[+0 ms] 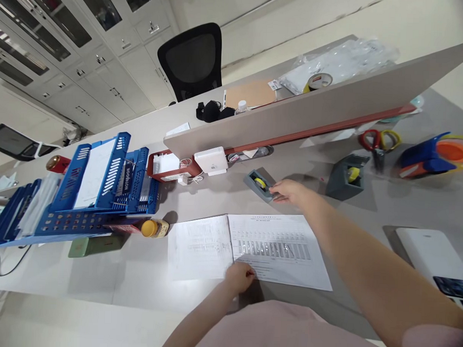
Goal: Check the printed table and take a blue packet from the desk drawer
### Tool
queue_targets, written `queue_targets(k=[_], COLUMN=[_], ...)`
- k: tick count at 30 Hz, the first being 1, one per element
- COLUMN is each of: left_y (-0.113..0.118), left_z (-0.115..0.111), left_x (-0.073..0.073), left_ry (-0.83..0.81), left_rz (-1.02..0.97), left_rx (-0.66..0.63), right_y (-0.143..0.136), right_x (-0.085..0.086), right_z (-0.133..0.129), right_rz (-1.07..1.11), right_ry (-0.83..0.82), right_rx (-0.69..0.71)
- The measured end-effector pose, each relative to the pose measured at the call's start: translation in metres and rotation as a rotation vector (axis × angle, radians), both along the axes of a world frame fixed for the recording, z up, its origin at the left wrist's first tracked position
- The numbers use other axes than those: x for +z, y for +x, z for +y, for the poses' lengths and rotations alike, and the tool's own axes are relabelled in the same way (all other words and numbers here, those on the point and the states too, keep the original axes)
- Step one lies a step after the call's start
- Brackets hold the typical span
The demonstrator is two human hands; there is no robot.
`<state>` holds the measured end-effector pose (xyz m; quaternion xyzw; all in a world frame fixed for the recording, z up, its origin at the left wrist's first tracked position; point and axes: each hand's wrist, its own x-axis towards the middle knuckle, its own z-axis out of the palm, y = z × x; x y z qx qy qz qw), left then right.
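My right hand [289, 191] reaches out over the desk, its fingers closed at the near right end of a small grey tape dispenser [254, 180] with a yellow core. An open paper booklet [202, 243] lies flat in front of me, its right page printed with a table and a row of dark strips. At the booklet's lower edge, by the fold, rests my left hand [240, 277] with fingers curled in. Whatever those fingers hold, if anything, is hidden. Right of my right hand stands a second, larger grey tape dispenser [347, 177].
Scissors [379, 146] and a blue-orange tape cutter [429, 155] sit at the right. A white box [433, 254] lies near a phone [453, 286]. Blue file trays [90, 178] and a yellow-lidded jar [153, 228] stand left. A divider [313, 108] runs along the back.
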<state>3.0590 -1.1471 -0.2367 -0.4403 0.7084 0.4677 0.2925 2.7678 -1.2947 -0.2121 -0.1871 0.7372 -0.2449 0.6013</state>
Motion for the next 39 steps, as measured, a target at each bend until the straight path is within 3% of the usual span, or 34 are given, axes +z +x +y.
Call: queue_targets(k=[8, 19, 29, 39], left_y=[-0.001, -0.002, -0.002, -0.003], left_z=[-0.002, -0.002, -0.004, -0.006], left_x=[0.004, 0.005, 0.006, 0.009], left_ry=[0.001, -0.02, -0.023, -0.013], left_rz=[-0.024, -0.029, -0.048, -0.069], left_rx=[0.015, 0.011, 0.009, 0.002], right_y=[-0.014, -0.004, 0.005, 0.025], right_x=[0.016, -0.01, -0.025, -0.046], right_z=[0.04, 0.075, 0.082, 0.064], right_rz=[-0.298, -0.427, -0.308, 0.017], right_ry=[-0.087, -0.325, -0.284, -0.09], right_rx=[-0.181, -0.366, -0.371, -0.2])
